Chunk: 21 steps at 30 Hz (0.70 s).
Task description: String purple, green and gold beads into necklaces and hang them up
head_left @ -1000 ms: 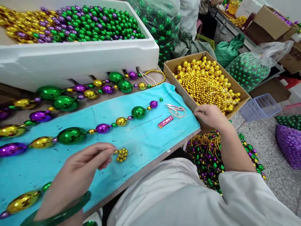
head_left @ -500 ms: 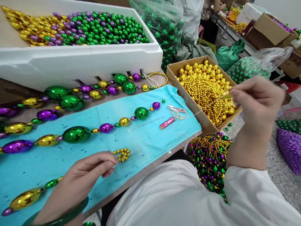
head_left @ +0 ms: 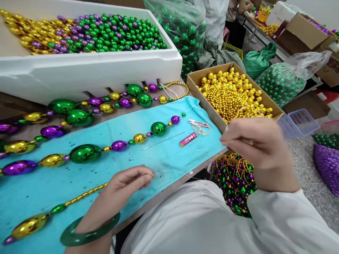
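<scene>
My left hand (head_left: 129, 183) is low over the blue cloth (head_left: 161, 158), thumb and forefinger pinched on a pale thread (head_left: 169, 171). A strand of small gold beads (head_left: 86, 194), joined to larger green, gold and purple beads, runs up behind this hand. A green bangle (head_left: 90, 231) circles the wrist. My right hand (head_left: 259, 148) is closed and blurred, raised at the near corner of the box of gold beads (head_left: 230, 95); the thread it held earlier is hard to see there now. A finished-looking bead string (head_left: 86, 152) lies across the cloth, near a long needle (head_left: 164, 140).
Small scissors (head_left: 198, 122) and a maroon packet (head_left: 188, 139) lie on the cloth. Behind stands a white foam box (head_left: 92, 70) of loose beads, with bead strings before it. Bead bags (head_left: 280, 83) and a clear plastic bin (head_left: 299, 121) are at right. Another person's hand (head_left: 246, 6) shows far off.
My right hand has come down and leftward from beyond the gold bead box. My left hand has shifted right, and the coiled gold beads beside its fingertips now lie drawn out straight behind it.
</scene>
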Each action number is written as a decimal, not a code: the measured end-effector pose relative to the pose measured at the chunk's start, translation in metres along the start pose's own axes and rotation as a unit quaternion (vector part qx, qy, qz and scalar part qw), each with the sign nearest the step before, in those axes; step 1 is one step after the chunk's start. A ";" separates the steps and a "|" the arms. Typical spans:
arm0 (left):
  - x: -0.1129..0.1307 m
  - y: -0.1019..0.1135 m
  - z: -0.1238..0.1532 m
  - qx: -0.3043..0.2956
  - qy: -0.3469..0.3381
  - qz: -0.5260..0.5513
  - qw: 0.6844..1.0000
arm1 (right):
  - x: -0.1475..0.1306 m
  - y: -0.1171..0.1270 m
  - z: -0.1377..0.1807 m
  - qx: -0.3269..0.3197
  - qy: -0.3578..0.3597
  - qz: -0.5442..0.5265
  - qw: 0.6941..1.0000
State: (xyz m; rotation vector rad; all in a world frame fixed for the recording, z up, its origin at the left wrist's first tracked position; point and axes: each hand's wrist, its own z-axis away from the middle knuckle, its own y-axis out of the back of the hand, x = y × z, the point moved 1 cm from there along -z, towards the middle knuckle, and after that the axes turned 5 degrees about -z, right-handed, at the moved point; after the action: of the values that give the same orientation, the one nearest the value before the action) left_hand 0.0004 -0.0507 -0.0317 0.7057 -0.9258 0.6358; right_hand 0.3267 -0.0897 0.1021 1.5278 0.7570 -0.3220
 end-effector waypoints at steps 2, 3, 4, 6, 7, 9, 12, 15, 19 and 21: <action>0.001 -0.003 -0.001 0.008 -0.007 -0.026 1.000 | 0.022 -0.022 -0.017 -0.049 0.013 -0.027 0.998; 0.002 -0.005 -0.002 0.015 -0.017 -0.039 0.999 | 0.037 -0.033 -0.024 -0.066 -0.014 -0.027 0.997; 0.003 -0.006 -0.002 0.024 -0.029 -0.048 0.998 | 0.053 -0.044 -0.027 -0.091 -0.052 -0.023 0.994; 0.002 -0.010 -0.005 0.047 -0.050 -0.054 0.996 | 0.084 -0.062 -0.030 -0.146 -0.127 -0.011 0.981; 0.001 -0.012 -0.006 0.061 -0.056 -0.055 0.995 | 0.096 -0.068 -0.029 -0.164 -0.158 0.001 0.974; 0.000 -0.016 -0.009 0.096 -0.060 -0.064 0.992 | 0.110 -0.074 -0.030 -0.152 -0.195 0.022 0.969; 0.000 -0.023 -0.014 0.141 -0.071 -0.097 0.983 | 0.111 -0.074 -0.039 -0.047 -0.182 0.038 0.981; 0.002 -0.029 -0.020 0.176 -0.089 -0.118 0.973 | 0.100 -0.085 -0.056 0.017 -0.129 0.049 0.990; 0.002 -0.034 -0.025 0.191 -0.079 -0.096 0.974 | 0.083 -0.126 -0.078 -0.050 -0.026 0.071 0.996; 0.000 -0.034 -0.027 0.192 -0.063 -0.077 0.976 | 0.075 -0.145 -0.084 -0.086 0.004 0.107 0.990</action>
State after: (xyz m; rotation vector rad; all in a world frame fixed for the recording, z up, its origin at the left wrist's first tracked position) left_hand 0.0387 -0.0513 -0.0522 1.1625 -0.8615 0.6435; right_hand 0.2705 0.0025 -0.0468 1.4319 0.6041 -0.0865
